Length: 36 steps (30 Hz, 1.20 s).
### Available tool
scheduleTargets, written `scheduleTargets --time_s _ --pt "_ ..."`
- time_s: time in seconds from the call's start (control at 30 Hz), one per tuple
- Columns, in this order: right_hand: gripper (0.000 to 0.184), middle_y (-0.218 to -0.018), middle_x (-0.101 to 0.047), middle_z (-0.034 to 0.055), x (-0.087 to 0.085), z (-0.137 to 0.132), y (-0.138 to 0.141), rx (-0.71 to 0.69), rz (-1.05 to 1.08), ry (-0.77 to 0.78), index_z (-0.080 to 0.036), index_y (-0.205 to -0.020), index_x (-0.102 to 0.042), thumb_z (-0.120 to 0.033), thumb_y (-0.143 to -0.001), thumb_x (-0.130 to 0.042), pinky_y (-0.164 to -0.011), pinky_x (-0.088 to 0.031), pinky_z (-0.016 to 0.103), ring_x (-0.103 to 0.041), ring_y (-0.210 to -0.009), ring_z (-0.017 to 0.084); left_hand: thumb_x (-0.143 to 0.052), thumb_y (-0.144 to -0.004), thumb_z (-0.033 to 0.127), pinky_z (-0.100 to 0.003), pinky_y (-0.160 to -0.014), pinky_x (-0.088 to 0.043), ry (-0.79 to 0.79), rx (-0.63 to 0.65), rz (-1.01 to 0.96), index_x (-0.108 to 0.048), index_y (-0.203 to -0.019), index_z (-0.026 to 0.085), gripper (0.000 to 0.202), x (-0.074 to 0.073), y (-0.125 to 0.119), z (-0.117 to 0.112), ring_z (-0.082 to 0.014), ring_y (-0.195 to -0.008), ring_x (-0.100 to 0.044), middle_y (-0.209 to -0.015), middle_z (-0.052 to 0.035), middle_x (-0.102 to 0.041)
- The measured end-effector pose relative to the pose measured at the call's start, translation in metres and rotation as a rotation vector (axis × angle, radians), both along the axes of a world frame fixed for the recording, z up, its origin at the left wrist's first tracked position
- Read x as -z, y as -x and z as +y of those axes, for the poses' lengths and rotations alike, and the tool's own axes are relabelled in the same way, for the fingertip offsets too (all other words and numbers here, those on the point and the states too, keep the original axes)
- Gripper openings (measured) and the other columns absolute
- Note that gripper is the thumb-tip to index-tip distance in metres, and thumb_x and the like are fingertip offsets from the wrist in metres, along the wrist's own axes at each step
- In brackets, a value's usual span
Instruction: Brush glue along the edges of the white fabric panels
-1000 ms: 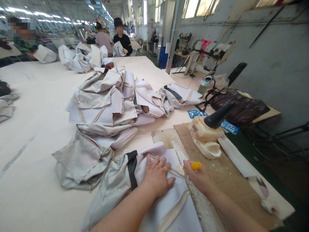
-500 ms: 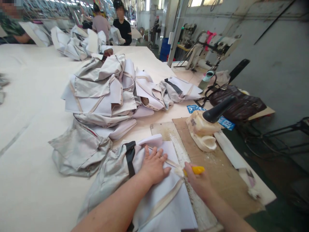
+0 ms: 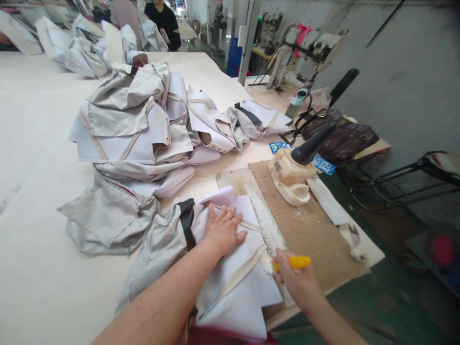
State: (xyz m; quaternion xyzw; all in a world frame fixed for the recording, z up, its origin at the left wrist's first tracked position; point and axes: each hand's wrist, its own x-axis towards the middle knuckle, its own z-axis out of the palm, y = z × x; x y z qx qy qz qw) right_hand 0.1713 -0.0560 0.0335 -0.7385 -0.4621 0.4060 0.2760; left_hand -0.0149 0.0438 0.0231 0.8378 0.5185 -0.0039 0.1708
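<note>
My left hand (image 3: 223, 230) lies flat with fingers spread on a white and silver fabric piece (image 3: 237, 287) that has beige tape (image 3: 244, 268) sewn across it and a black strap (image 3: 187, 223). My right hand (image 3: 296, 280) is closed round a yellow-handled tool (image 3: 293, 262), its tip at the fabric's right edge where the tape ends. The fabric's edge rests on a worn wooden board (image 3: 266, 225).
A pile of similar silver-white pieces (image 3: 132, 139) fills the table behind. A cream iron-like tool with a black handle (image 3: 293, 175) stands on brown cardboard (image 3: 316, 235). A dark bag (image 3: 341, 136) and sewing machines (image 3: 305, 48) are at the right. Other people work at the far end.
My right hand has drawn the yellow tool toward me along the fabric's right edge. The left hand stayed flat on the fabric. The camera has tilted down.
</note>
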Motion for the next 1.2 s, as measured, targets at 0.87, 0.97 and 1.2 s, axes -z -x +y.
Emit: scheduleTargets --time_s 0.87,0.97,1.2 --pt "0.02 -0.071 -0.064 0.003 -0.009 -0.088 -0.014 -0.37 -0.278 -0.482 -0.02 -0.081 -0.06 -0.02 -0.088 -0.041 -0.064 -0.049 0.025 -0.061 -0.067 0.015 -0.034 -0.083 0.056 -0.06 -0.095 0.017 -0.047 0.032 0.066 -0.042 -0.125 0.03 0.051 0.001 -0.005 0.0 -0.0298 -0.125 -0.022 -0.135 -0.0033 -0.037" --pt "0.017 -0.076 -0.065 0.0046 -0.01 -0.091 -0.017 -0.355 -0.336 -0.559 -0.019 -0.085 -0.06 -0.019 -0.086 -0.043 -0.069 -0.049 0.027 -0.062 -0.072 0.017 -0.034 -0.083 0.056 -0.061 -0.095 0.016 -0.057 0.031 0.073 -0.042 -0.125 0.029 0.051 0.001 -0.005 0.0 -0.0303 -0.125 -0.022 -0.135 -0.0036 -0.036" --pt "0.027 -0.059 -0.059 -0.0002 -0.024 -0.072 -0.03 -0.339 -0.308 -0.449 -0.021 -0.068 -0.057 -0.024 -0.088 -0.039 -0.056 -0.047 0.022 -0.057 -0.055 0.014 -0.035 -0.081 0.057 -0.06 -0.098 0.011 -0.065 0.025 0.072 -0.044 -0.125 0.03 0.052 0.0 -0.003 0.0 -0.0302 -0.124 -0.025 -0.134 -0.0029 -0.038"
